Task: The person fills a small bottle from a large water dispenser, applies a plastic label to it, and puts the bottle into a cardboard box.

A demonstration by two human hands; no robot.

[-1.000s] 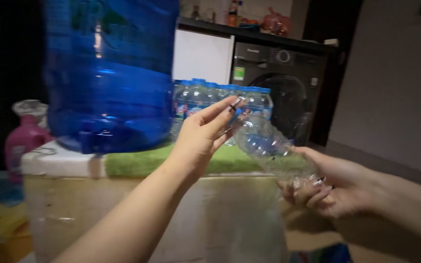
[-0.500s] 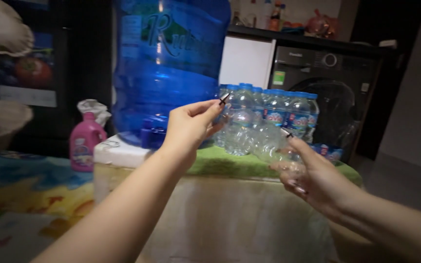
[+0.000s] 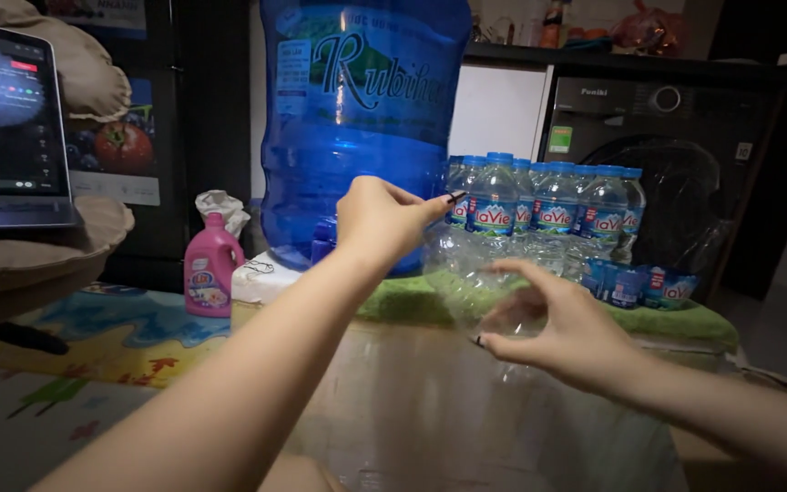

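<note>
An empty clear plastic bottle hangs in front of me, nearly upright, between both hands. My left hand pinches its top end with thumb and fingertips, just in front of the large blue water jug. Lower down, my right hand curls around the bottle's bottom end, fingers loosely wrapped. Much of the bottle is hard to make out against the bottles behind it.
The jug stands on a green cloth over a low covered stand. A pack of small blue-capped water bottles sits beside it. A pink detergent bottle, an open laptop, a washing machine and a colourful floor mat surround it.
The clear bottle has swung from a slant to nearly upright. My right hand moved left and in under it. The view shifted left, bringing in the laptop.
</note>
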